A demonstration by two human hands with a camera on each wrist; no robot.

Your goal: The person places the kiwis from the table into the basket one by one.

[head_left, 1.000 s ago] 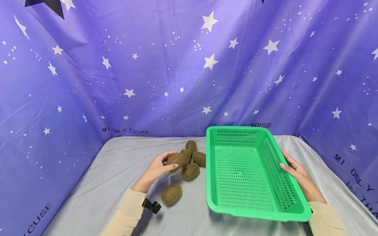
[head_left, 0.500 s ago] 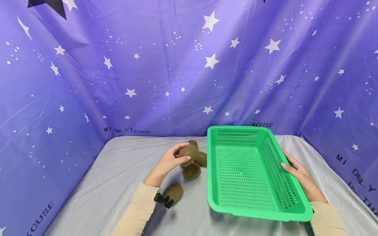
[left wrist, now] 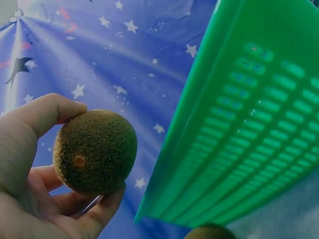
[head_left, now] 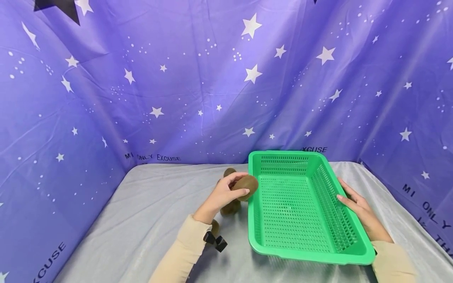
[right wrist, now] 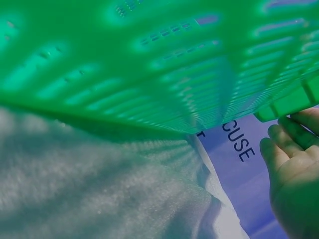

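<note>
A kiwi [head_left: 249, 184] is being gripped by the curled left hand [head_left: 222, 195]. A green basket [head_left: 290, 214] is being pinched at its rim by the right hand [head_left: 362, 211].

Head camera: above, facing forward and down, farthest back; basket [head_left: 290, 212], grey cloth [head_left: 141, 220] and backdrop [head_left: 194, 78] framed. Left wrist camera: close, facing past the left hand [head_left: 219, 196] and kiwi [left wrist: 97, 149] toward the basket's outer wall. Right wrist camera: low, close against the slatted side, right hand [right wrist: 299, 174] at frame edge; basket and backdrop common to all three views.
</note>
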